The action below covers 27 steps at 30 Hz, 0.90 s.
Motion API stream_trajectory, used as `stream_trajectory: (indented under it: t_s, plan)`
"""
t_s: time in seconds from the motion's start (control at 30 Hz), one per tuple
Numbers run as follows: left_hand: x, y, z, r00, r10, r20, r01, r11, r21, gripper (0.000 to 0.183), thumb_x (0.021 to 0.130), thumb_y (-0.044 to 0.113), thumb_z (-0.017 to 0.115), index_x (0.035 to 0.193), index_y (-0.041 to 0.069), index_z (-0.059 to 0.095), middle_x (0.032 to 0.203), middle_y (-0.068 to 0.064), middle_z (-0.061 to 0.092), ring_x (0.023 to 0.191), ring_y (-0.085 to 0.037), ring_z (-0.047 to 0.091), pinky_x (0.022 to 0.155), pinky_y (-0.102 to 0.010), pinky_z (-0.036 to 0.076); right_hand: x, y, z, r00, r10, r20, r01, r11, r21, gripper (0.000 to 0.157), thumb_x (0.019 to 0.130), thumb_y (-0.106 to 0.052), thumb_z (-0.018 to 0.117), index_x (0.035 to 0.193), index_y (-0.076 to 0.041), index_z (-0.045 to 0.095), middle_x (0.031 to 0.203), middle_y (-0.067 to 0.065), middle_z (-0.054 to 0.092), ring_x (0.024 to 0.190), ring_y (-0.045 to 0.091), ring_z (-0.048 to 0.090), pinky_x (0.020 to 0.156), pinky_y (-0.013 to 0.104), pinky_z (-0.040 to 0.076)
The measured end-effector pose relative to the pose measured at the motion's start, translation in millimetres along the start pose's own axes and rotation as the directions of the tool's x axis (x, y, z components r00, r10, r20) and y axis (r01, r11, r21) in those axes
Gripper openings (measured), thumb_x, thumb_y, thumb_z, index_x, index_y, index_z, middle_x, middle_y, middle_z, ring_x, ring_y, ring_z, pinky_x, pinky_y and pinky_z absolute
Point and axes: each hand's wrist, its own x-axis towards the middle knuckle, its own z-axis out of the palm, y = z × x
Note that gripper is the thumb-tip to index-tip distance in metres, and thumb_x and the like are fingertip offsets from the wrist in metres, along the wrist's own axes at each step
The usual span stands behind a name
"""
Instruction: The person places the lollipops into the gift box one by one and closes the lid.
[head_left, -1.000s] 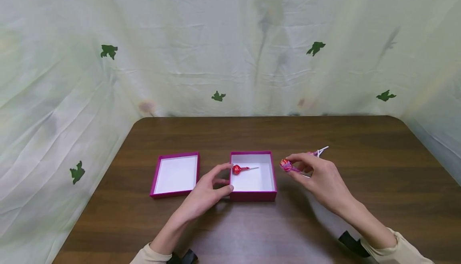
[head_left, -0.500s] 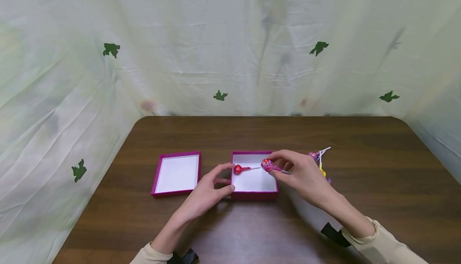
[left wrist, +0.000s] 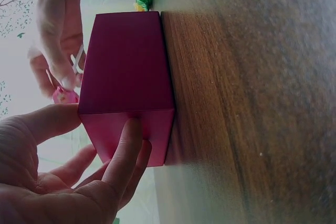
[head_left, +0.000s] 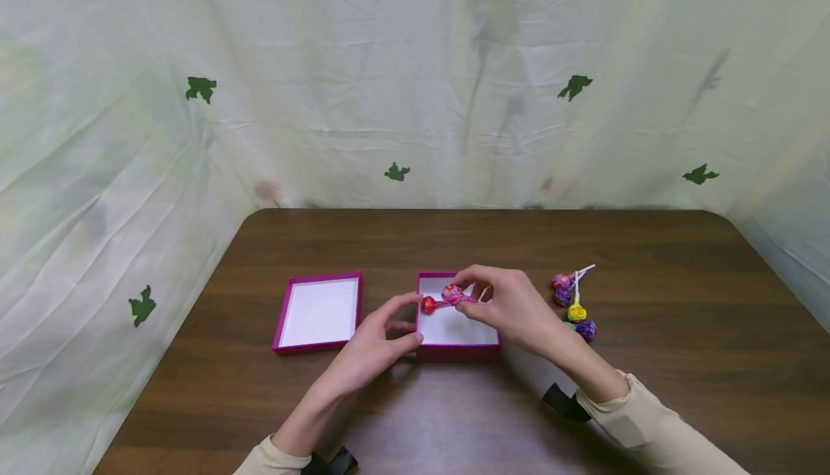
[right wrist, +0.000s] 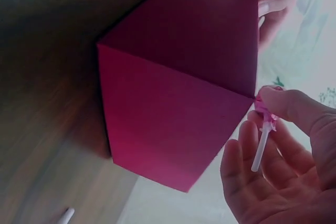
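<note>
Inside the magenta box (head_left: 457,354) with a white interior, a red-wrapped lollipop (head_left: 429,305) lies near the left wall. My left hand (head_left: 372,345) rests against that side, fingers fairly straight; the left wrist view has its fingertips on the outer wall (left wrist: 152,140) and top edge. Over the box, my right hand (head_left: 512,305) pinches a pink-and-red wrapped lollipop (head_left: 452,294) between thumb and finger. Its white stick (right wrist: 260,150) points back toward the palm in the right wrist view. The held candy overlaps the red lollipop's stick in the head view.
A matching lid (head_left: 320,313) lies left of the box, white inside facing up. Right of the box sit several more lollipops, among them a yellow one (head_left: 576,312) and a purple one (head_left: 586,329). They rest on a brown wooden table (head_left: 681,345) before a leaf-patterned curtain (head_left: 441,100).
My right hand has carried the pink-and-red lollipop leftward, from right of the box to over its inside. That uncovers the lollipops on the right. My left hand stays at the box.
</note>
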Motion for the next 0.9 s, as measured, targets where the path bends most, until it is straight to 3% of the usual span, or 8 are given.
stream_trajectory:
  t_s: [0.23, 0.5, 0.9]
  plan:
    - [0.4, 0.1, -0.7, 1.000, -0.003, 0.001, 0.003, 1.000, 0.002, 0.054, 0.090, 0.016, 0.070, 0.140, 0.021, 0.051, 0.143, -0.007, 0.048, 0.114, -0.026, 0.060, 0.084, -0.043, 0.051, 13.7, -0.1, 8.2, 0.997, 0.020, 0.080, -0.019, 1.000, -0.011, 0.022, 0.081, -0.015, 0.080, 0.101, -0.021, 0.072, 0.084, -0.013, 0.065, 0.076, 0.008, 0.059, 0.063, 0.028, 0.050]
    - [0.1, -0.5, -0.3, 1.000, 0.011, 0.003, -0.011, 1.000, 0.003, 0.052, 0.090, 0.015, 0.070, 0.139, 0.022, 0.053, 0.142, -0.007, 0.049, 0.113, -0.025, 0.061, 0.084, -0.042, 0.050, 28.3, -0.9, 16.3, 0.975, 0.063, 0.211, -0.056, 0.998, -0.042, 0.023, 0.077, -0.008, 0.082, 0.096, -0.017, 0.073, 0.079, -0.012, 0.064, 0.074, 0.010, 0.058, 0.061, 0.028, 0.049]
    - [-0.9, -1.4, 0.0, 0.999, 0.035, 0.008, -0.035, 0.999, -0.022, 0.053, 0.090, 0.012, 0.070, 0.139, 0.022, 0.053, 0.143, -0.005, 0.048, 0.112, -0.024, 0.061, 0.080, -0.036, 0.050, 41.3, 4.9, 32.8, 0.955, 0.048, 0.292, -0.027, 0.997, -0.077, 0.020, 0.077, -0.007, 0.083, 0.093, -0.015, 0.074, 0.080, -0.010, 0.065, 0.072, 0.010, 0.056, 0.064, 0.026, 0.048]
